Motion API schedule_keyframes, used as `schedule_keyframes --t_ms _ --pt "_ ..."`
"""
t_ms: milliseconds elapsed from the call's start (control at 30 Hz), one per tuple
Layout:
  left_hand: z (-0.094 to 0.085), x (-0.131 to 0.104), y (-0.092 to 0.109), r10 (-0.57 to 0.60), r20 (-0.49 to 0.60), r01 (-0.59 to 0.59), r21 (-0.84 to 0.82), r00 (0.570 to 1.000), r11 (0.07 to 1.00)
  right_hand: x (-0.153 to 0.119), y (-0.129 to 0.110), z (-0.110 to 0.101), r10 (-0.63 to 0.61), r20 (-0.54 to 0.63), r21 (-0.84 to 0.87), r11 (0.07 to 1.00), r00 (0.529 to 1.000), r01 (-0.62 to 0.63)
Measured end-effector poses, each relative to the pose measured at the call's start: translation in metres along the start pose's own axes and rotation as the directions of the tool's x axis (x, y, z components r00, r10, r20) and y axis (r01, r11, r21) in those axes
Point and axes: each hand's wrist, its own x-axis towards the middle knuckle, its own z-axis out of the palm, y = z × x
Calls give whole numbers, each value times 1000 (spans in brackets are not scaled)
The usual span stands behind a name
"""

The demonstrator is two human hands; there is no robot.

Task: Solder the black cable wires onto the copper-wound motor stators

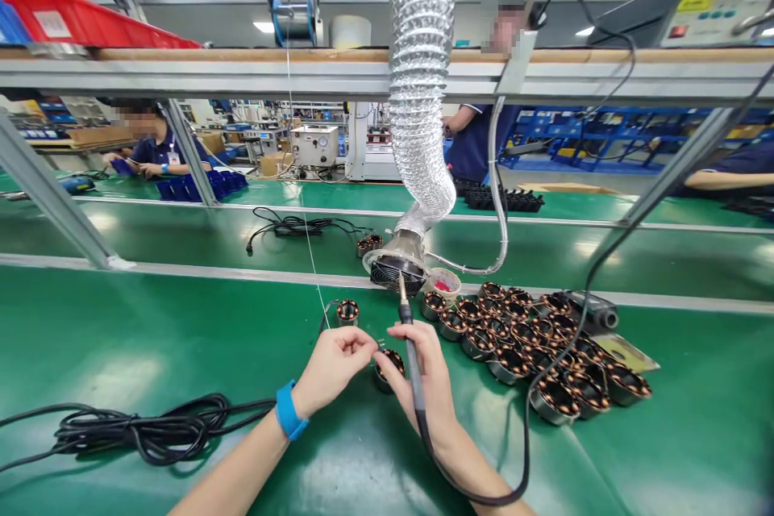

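My right hand (426,371) is wrapped round a soldering iron (412,351), its tip pointing up and away from me. With fingers pinched, my left hand (339,363) meets my right thumb at some thin wire ends (380,344). Just below the fingertips stands a motor stator (390,371) with copper windings, partly hidden by my right hand. A thin pale wire (311,258) runs down from a spool (294,18) to my left hand; its end is hidden there. Behind my left hand sits another stator (347,312).
Several stators (508,363) crowd the bench at right, beside a small tub (444,282). A fume-extraction hose (422,97) hangs ahead, its round mouth (396,274) near the iron's tip. Coiled black cable (163,427) lies at left. Co-workers (160,145) sit across the bench.
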Motion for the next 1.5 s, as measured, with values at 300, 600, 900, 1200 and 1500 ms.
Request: schedule_keyframes --t_ms 300,600,900,1200,1500 --pt "10 -17 9 74 147 -112 270 986 956 -8 -11 2 -126 71 25 992 990 124" --pt "-11 -5 15 -7 211 -32 181 977 983 -4 3 -2 128 48 184 974 991 -135" --pt "4 -4 -3 -217 24 219 -106 976 970 -8 5 2 174 35 153 972 984 -177" --pt "5 3 -22 -370 -126 323 -286 921 902 -6 9 -8 178 -46 86 981 983 -173" --pt "8 3 -22 -386 -112 347 -268 916 899 -13 8 -16 65 -72 -3 998 995 -65"
